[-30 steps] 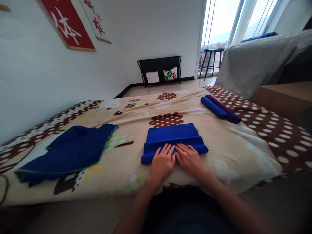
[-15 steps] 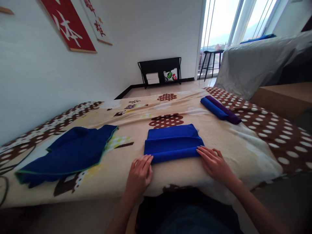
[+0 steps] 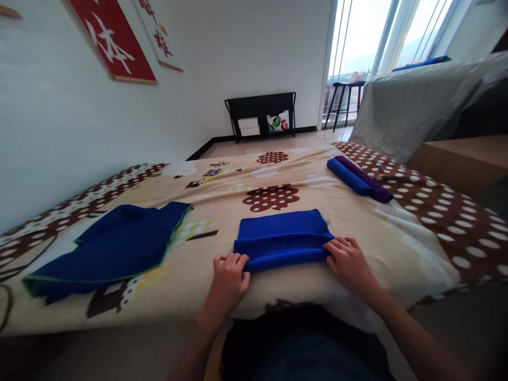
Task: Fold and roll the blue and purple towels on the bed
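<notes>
The left hand (image 3: 229,276), right hand (image 3: 350,264) and forearms (image 3: 402,321) are bare; the clothing (image 3: 304,344) is black with perhaps a blue-grey middle, though blurred.

Bed (image 3: 377,238) with cream printed blanket (image 3: 210,201), brown white-dotted border
On blanket: bright blue cloth (image 3: 283,230) near front edge, centre, flat at far side, folded over in ridges at near side; dark blue cloth (image 3: 119,246) with green edging at left, spread and rumpled; blue roll (image 3: 349,177) and purple roll (image 3: 367,179) farther back at right, side by side, touching
</notes>
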`<action>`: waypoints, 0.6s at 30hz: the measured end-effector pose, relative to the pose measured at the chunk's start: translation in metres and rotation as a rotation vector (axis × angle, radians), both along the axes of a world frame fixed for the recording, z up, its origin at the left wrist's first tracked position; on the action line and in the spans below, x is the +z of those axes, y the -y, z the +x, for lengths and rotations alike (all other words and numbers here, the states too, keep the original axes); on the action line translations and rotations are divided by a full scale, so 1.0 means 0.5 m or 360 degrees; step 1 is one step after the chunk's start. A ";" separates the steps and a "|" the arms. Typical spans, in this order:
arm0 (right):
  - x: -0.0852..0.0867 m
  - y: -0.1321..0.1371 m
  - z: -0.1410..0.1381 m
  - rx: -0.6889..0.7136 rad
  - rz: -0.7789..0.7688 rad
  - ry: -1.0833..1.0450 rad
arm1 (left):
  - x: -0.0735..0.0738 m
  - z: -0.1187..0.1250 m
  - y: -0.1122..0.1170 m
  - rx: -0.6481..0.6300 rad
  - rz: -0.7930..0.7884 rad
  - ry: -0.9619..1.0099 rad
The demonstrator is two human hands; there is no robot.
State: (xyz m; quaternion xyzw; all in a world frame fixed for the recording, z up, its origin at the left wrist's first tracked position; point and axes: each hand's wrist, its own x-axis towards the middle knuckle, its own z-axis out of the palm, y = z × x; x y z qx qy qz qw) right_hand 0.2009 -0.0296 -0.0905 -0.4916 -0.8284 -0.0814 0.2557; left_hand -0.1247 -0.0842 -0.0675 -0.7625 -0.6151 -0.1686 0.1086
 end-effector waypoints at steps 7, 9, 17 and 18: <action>0.012 0.002 -0.127 0.0296 -0.0139 0.0010 | -0.008 0.134 -0.052 -0.0230 -0.0074 0.0003; 0.005 -0.012 -0.116 0.0249 -0.0167 -0.0018 | -0.019 0.119 -0.064 -0.0289 -0.0103 0.0037; -0.028 -0.061 0.068 -0.0178 -0.0250 -0.0204 | -0.028 -0.046 -0.041 -0.0103 -0.0014 0.0211; -0.026 -0.073 0.073 -0.0213 -0.0288 -0.0243 | -0.024 -0.045 -0.042 -0.0101 -0.0007 0.0227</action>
